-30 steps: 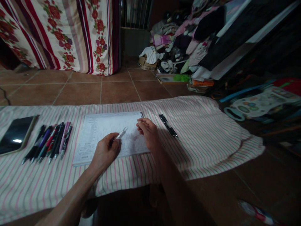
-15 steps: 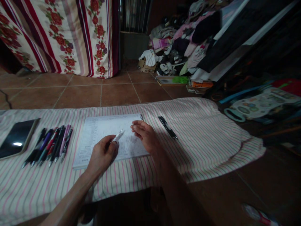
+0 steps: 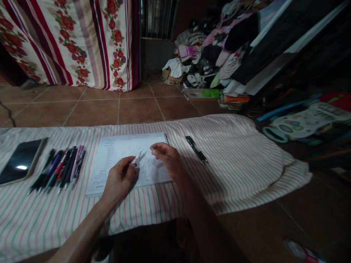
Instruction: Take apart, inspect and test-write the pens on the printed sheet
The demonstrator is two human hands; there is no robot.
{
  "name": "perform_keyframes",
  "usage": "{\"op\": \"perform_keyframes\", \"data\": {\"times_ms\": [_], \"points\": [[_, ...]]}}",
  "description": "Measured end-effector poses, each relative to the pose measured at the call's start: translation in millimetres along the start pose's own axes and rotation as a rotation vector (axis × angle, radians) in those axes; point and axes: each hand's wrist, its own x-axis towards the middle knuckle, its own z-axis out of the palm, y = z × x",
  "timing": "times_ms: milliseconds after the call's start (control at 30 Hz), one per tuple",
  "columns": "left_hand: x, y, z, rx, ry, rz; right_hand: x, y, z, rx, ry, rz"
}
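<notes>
My left hand [image 3: 120,175] is closed around a white pen [image 3: 137,157], its narrow end pointing up and to the right. Just right of that end, my right hand [image 3: 166,157] pinches something small at the fingertips, too tiny to make out. Both hands are over an open spiral notebook [image 3: 108,155] with writing and printed lines on its page. To the right of the notebook lies a black pen [image 3: 195,148] on the striped cloth.
A striped cloth [image 3: 241,160] covers the low table. Several pens [image 3: 61,168] lie in a row left of the notebook, beside a dark-screened tablet [image 3: 20,160]. Beyond are a tiled floor [image 3: 95,106], a floral curtain [image 3: 90,44] and piled clothes [image 3: 211,51].
My right hand has moved slightly left, bringing its pinched fingertips closer to the end of the white pen. My left hand stays nearly still with the pen in it.
</notes>
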Motion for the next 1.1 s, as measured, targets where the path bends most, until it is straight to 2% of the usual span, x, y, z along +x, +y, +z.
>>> {"op": "perform_keyframes", "data": {"times_ms": [233, 467, 1100], "points": [[-1.6, 1.8, 0.2, 0.039, -0.002, 0.04, -2.5, -0.4, -0.7, -0.122, 0.023, -0.005], [-3.7, 3.1, 1.7, 0.096, -0.001, 0.074, -0.5, 2.0, 0.8, -0.059, 0.036, -0.027], [-5.8, 11.0, 3.3, 0.171, -0.033, 0.151, -4.1, -1.5, 2.5, 0.177, 0.085, 0.158]]}}
